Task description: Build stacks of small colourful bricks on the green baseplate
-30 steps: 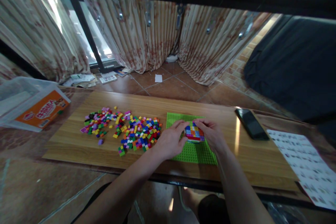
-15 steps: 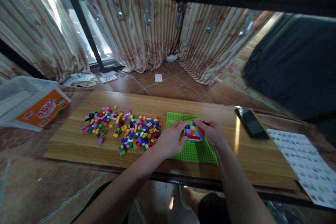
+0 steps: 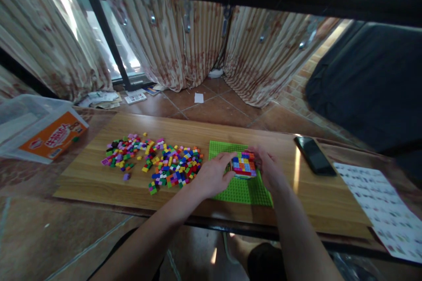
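A small block built of many-coloured toy bricks (image 3: 244,165) stands over the green studded baseplate (image 3: 242,195). My left hand (image 3: 215,176) grips its left side, thumb towards the near edge and fingers along the far left corner. At the block's right side is my right hand (image 3: 271,171). Its fingers are smeared by motion near the far right corner, so I cannot tell whether they touch the block. On top of the block, blue, yellow, orange, red and purple pieces show. The fingers partly cover its left edge.
Loose coloured bricks (image 3: 174,164) lie heaped left of the baseplate on the wooden board (image 3: 125,195). A clear plastic tub (image 3: 49,107) with an orange label stands far left. To the right lie a black phone (image 3: 314,156) and a printed sheet (image 3: 379,206).
My right hand has drawn slightly back to the right, uncovering more of the block's far right corner. The left hand keeps its hold, and the block stays nearly in place.
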